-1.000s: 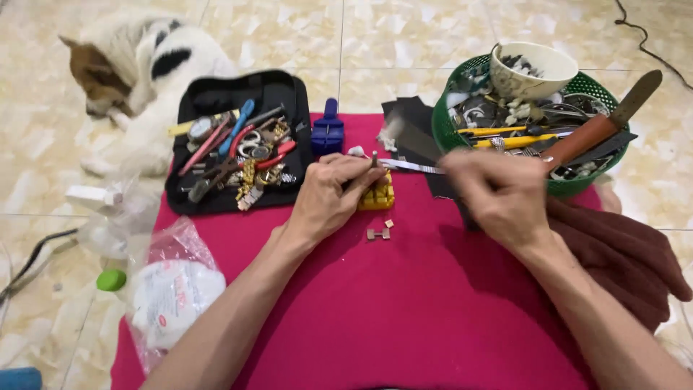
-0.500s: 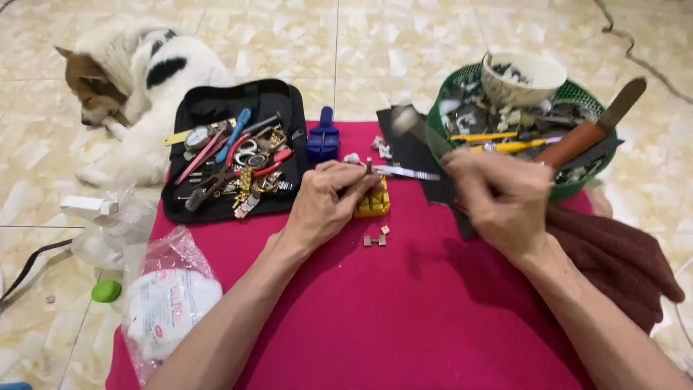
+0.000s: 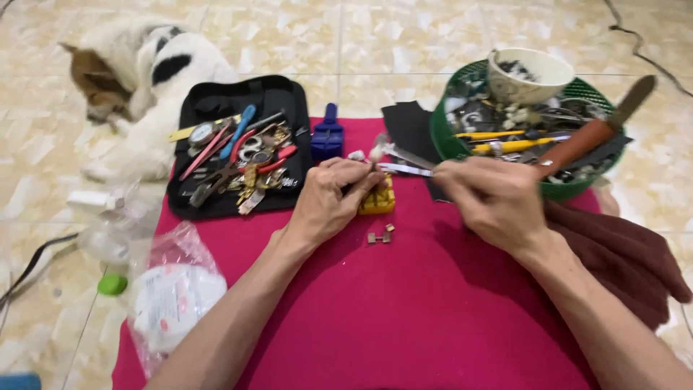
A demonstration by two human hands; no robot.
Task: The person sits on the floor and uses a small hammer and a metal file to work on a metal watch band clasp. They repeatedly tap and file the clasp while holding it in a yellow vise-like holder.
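While a magenta cloth [image 3: 404, 310] is spread over the tiled floor, two bare hands are seen meeting near its far edge. The left hand [image 3: 330, 202] is curled over a small yellow block [image 3: 378, 203], its fingertips pinched narrowly on something too small to be made out. The right hand [image 3: 492, 201] is closed around a thin metal tool [image 3: 406, 170], whose tip is pointed left toward the left fingertips. Two small metal links [image 3: 380, 235] are laid just near of the block. A blue tool [image 3: 328, 135] is stood just beyond the hands. An open black case of tools [image 3: 238, 144] is placed at far left, a green basket [image 3: 447, 137] of tools at far right. A dog [image 3: 137, 79] is lying beyond the case.
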